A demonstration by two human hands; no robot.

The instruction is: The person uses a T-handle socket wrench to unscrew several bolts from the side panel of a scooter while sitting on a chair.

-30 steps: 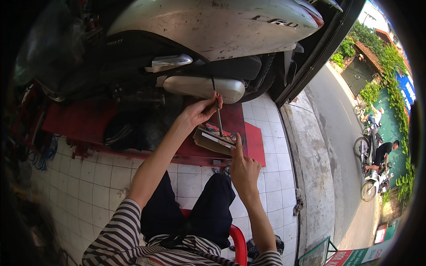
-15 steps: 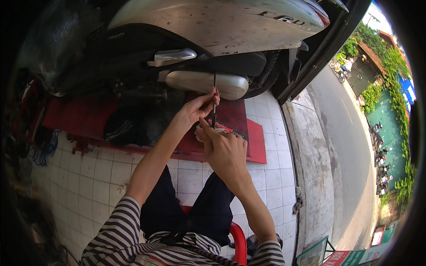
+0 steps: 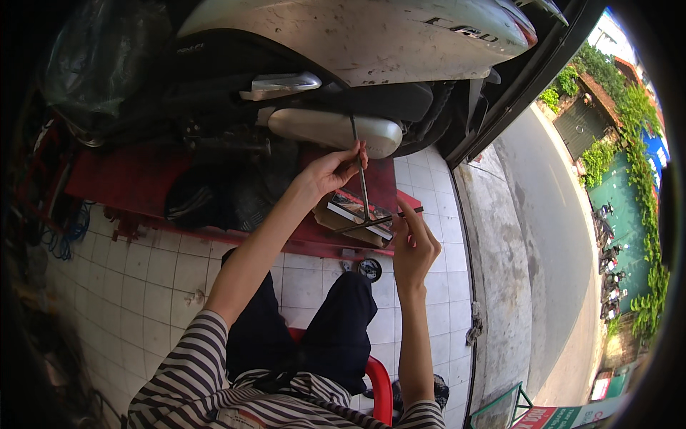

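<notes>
A long metal T-handle wrench (image 3: pixel 364 187) stands with its far end against the rear of the scooter's silver side cover (image 3: pixel 307 127). My left hand (image 3: pixel 334 171) has its fingers closed round the wrench's shaft. The wrench's crossbar lies nearest to me, slanting up to the right. At the right end of that bar is my right hand (image 3: pixel 416 254), its fingers stretched out and touching the bar rather than wrapped round it; its thumb is partly hidden. The tip of the wrench is too dark to tell what it sits on.
The scooter (image 3: pixel 357 43) rests over a red lift platform (image 3: pixel 114 179). A box (image 3: pixel 346 204) with a printed top lies on the platform below the wrench. A small round dish (image 3: pixel 369 269) is on the tiled floor (image 3: pixel 171 279). I sit on a red chair (image 3: pixel 381 390); a street runs at right.
The wrench's crossbar has come into view and swung round. My right hand has moved right and lower, its fingers opening from the handle. The left hand keeps its hold on the shaft.
</notes>
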